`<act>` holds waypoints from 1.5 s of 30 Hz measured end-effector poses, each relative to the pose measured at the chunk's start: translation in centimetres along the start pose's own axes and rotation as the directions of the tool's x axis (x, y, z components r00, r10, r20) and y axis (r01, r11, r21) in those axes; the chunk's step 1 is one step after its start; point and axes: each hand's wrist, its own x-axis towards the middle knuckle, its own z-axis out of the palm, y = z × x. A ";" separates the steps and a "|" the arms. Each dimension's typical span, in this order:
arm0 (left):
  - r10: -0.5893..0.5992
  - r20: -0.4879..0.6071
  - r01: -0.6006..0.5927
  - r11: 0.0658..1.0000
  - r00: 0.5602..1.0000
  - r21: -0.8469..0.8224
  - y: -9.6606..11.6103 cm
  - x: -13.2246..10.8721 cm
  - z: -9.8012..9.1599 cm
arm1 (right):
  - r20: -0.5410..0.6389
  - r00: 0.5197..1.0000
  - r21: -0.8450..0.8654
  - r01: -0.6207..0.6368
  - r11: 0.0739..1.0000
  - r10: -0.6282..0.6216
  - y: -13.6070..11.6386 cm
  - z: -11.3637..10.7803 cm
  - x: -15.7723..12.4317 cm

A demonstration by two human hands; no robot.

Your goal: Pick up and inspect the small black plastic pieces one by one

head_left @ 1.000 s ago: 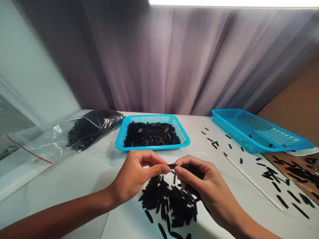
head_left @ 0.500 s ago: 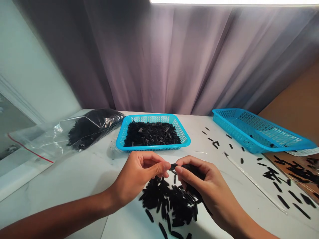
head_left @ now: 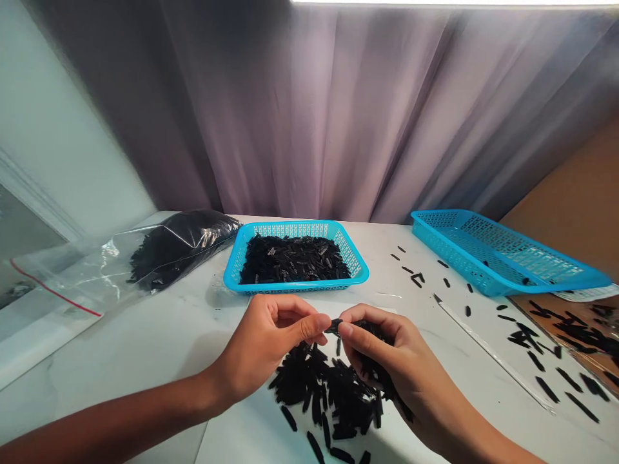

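One black strip (head_left: 333, 326) sits right between the two hands, left hand (head_left: 271, 345) pinching one end, right hand (head_left: 403, 351) clamped on the other. Right fingers are also curled round a bunch (head_left: 374, 370). Loose pile (head_left: 351, 403) is just below the pinch, blue tray (head_left: 296, 285) of strips beyond it.

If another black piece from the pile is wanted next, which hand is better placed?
Probably the left hand: near the pile, it visibly pinches just one black piece, while the right hand also cradles a bunch.
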 end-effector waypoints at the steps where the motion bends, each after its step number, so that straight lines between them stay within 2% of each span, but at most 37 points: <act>1: 0.007 0.002 -0.007 1.000 1.000 0.007 0.0 0.0 0.0 | 0.011 1.000 0.026 -0.014 1.000 0.014 0.0 0.1 0.0; 8: 0.034 0.052 -0.035 0.999 0.998 0.030 0.1 0.0 0.0 | 0.035 0.999 0.078 -0.034 0.996 0.031 -0.2 0.2 -0.1; 12: 0.065 0.060 -0.071 0.991 0.996 0.110 0.6 -0.2 0.0 | 0.027 0.999 0.086 -0.028 0.996 0.025 -0.2 0.1 0.0; 25: 0.085 0.061 -0.095 0.977 0.995 0.192 0.9 -0.4 -0.1 | -0.044 0.998 -0.104 0.048 0.993 -0.052 0.2 -0.3 -0.1; 30: 0.090 0.037 -0.096 0.974 0.995 0.207 0.9 -0.3 0.1 | -0.059 0.996 -0.117 0.062 0.991 -0.069 0.3 -0.3 0.0; 34: 0.098 0.019 -0.099 0.968 0.995 0.230 0.9 -0.4 0.0 | -0.047 0.995 -0.111 0.086 0.990 -0.091 0.1 -0.3 0.1; 45: 0.104 0.026 -0.107 0.958 0.994 0.265 0.8 -0.3 -0.1 | -0.032 0.999 0.003 0.015 1.000 -0.015 -0.1 -0.3 0.1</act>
